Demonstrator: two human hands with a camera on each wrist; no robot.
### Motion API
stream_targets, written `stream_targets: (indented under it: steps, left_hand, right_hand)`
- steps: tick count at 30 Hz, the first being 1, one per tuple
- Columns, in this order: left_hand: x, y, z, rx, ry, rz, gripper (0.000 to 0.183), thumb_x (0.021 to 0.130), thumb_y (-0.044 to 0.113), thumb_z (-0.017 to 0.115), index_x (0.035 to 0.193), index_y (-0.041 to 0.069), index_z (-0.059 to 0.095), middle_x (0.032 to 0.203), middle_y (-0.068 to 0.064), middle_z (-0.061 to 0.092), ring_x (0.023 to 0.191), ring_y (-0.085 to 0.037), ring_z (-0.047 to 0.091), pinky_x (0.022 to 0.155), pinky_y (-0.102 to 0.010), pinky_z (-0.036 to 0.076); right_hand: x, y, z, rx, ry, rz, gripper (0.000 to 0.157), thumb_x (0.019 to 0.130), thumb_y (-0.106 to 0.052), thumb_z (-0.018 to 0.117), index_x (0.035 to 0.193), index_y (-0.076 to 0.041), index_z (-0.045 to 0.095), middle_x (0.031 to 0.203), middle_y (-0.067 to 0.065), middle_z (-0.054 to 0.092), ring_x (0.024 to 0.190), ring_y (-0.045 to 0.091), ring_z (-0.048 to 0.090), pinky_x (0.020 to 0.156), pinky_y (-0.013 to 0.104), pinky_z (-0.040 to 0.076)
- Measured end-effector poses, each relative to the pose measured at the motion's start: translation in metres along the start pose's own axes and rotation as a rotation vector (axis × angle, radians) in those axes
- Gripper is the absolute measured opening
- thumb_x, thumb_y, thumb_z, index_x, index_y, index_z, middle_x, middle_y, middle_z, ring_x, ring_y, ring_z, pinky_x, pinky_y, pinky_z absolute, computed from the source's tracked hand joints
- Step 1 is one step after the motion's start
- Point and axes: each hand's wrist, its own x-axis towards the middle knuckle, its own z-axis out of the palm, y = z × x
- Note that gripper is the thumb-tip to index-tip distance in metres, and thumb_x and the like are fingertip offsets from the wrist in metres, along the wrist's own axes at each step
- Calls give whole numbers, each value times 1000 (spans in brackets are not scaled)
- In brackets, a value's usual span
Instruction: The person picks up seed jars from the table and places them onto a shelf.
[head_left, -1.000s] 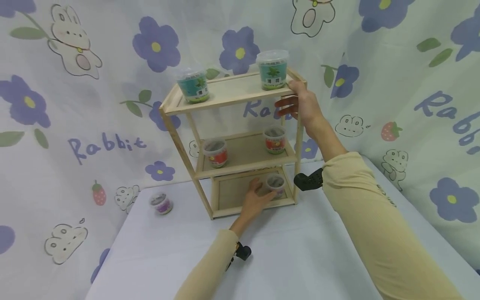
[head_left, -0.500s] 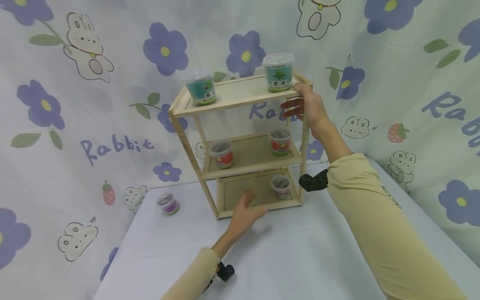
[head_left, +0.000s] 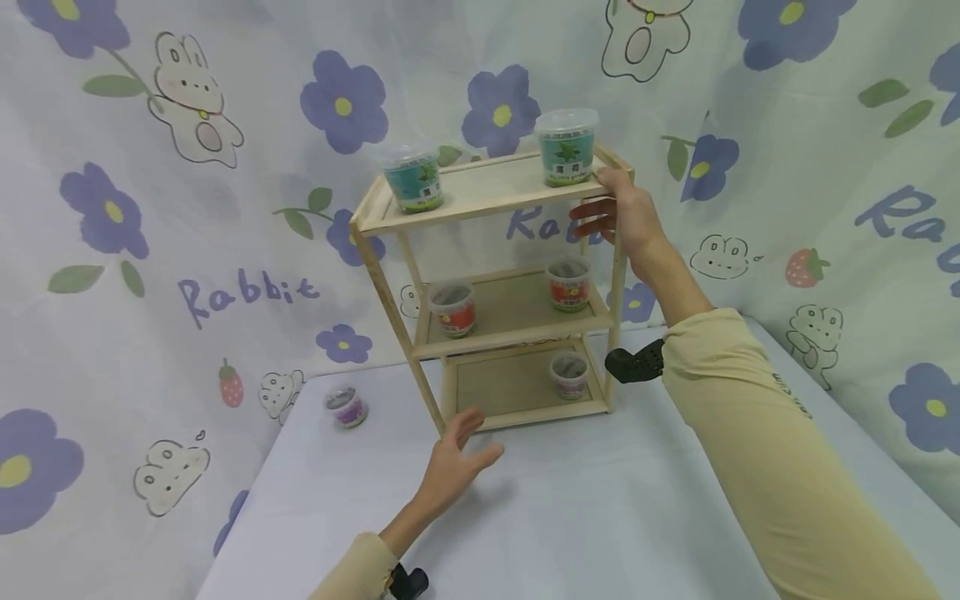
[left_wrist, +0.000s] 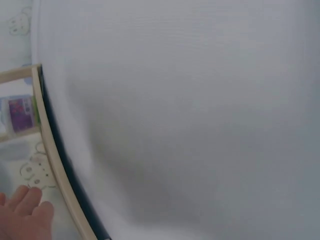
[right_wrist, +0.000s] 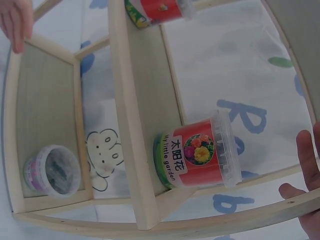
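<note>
A three-tier wooden shelf rack (head_left: pixel 408 333) stands on the table. My right hand (head_left: pixel 632 218) grips its top right corner, thumb on the board and fingers beneath the rail. My left hand (head_left: pixel 450 467) is in front of the rack's lower left corner, fingers spread and holding nothing. On the bottom tier, at the right, sits a purple-labelled plastic tub (head_left: pixel 570 379). A similar purple-labelled tub (head_left: pixel 347 408) stands on the table left of the rack. In the right wrist view, a red-labelled tub (right_wrist: pixel 197 155) with flower pictures is on the middle tier.
Two teal-labelled tubs, one left (head_left: pixel 416 183) and one right (head_left: pixel 566 150), stand on the top tier. Another red-labelled tub (head_left: pixel 453 310) is at the middle tier's left. A printed curtain (head_left: pixel 247 208) hangs close behind the white-covered table (head_left: pixel 570 500).
My left hand has let go of the purple-labelled tub on the bottom tier and moved left and toward me. My right hand stays on the rack's corner. The head view has shifted slightly.
</note>
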Motion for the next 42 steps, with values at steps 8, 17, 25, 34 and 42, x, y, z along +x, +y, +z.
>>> stream_targets:
  steps: [8,17,25,34,42]
  left_hand:
    - [-17,-5,-16,19,17,-6,78,84,30,80,146,5,40,143,-12,53,137,-27,46,117,-44,29]
    - [-31,-14,-38,43,59,-45,77,83,31,80,145,7,42,140,-12,55,135,-27,48,117,-44,29]
    - [-35,-32,-58,123,121,-90,74,84,30,80,143,4,43,142,-18,52,138,-33,44,117,-46,30]
    - [-23,-55,-96,112,274,-209,80,89,40,73,147,-1,34,149,-24,42,141,-39,37,118,-46,27]
    - [-9,-70,-124,93,459,-347,102,89,47,71,154,-3,11,158,-29,16,147,-43,17,120,-51,21]
  right_hand:
    - [0,-1,0,-5,1,2,54,101,-49,29,123,-13,63,84,-8,71,82,20,69,86,36,39]
    - [0,0,1,-6,-4,3,54,101,-49,29,122,-14,64,82,-9,71,86,24,70,85,36,38]
    - [0,1,0,-28,-9,-7,57,101,-52,28,127,-14,62,82,-12,71,87,22,70,88,39,35]
    - [0,1,3,-32,-9,3,56,101,-51,27,127,-15,61,85,-9,71,90,25,69,89,39,35]
    - [1,0,1,-49,-13,0,58,101,-52,26,127,-15,62,84,-11,71,84,18,69,85,37,35]
